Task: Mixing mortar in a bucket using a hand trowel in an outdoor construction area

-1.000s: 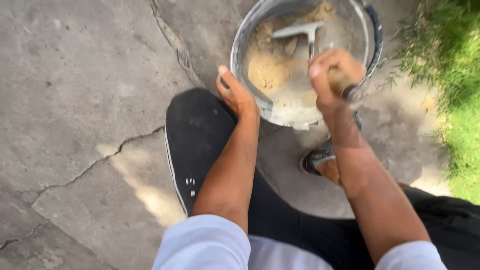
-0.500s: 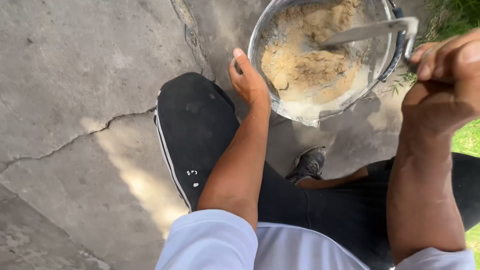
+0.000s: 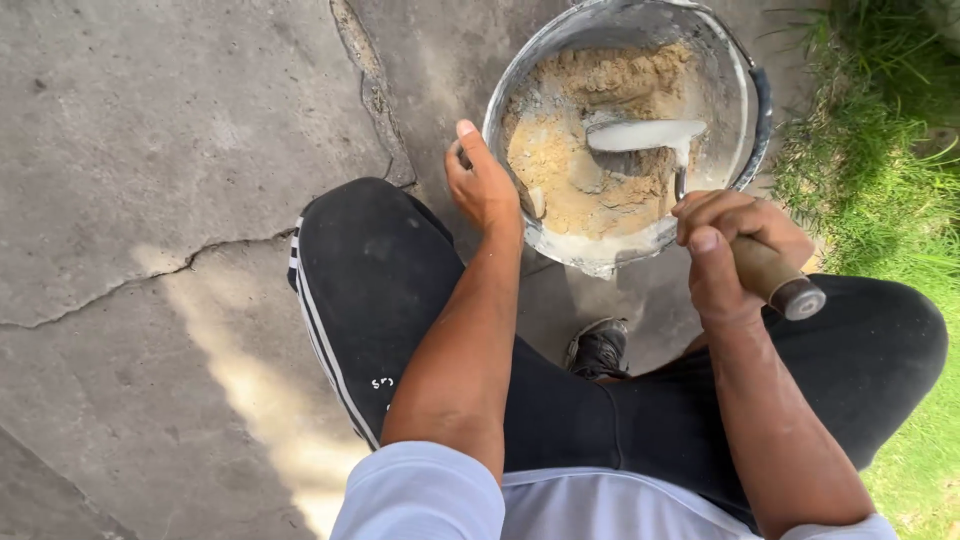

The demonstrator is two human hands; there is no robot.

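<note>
A grey metal bucket (image 3: pixel 745 75) stands on the concrete in front of me, partly filled with tan, sandy mix (image 3: pixel 590 165). My left hand (image 3: pixel 483 183) rests on the bucket's near left rim, fingers curled against the wall. My right hand (image 3: pixel 730 245) is closed around the wooden handle of a trowel (image 3: pixel 645 135). The trowel's metal blade lies flat on the mix inside the bucket, pale with wet paste.
I crouch in black trousers with white side stripes (image 3: pixel 330 330); a dark shoe (image 3: pixel 598 350) shows between my knees. Cracked concrete slabs (image 3: pixel 150 150) spread to the left. Grass (image 3: pixel 880 150) borders the right side, close to the bucket.
My right hand swung back in from the right, bringing the trowel blade down into the mix. The view shifted a little; my left hand kept its hold on the rim.
</note>
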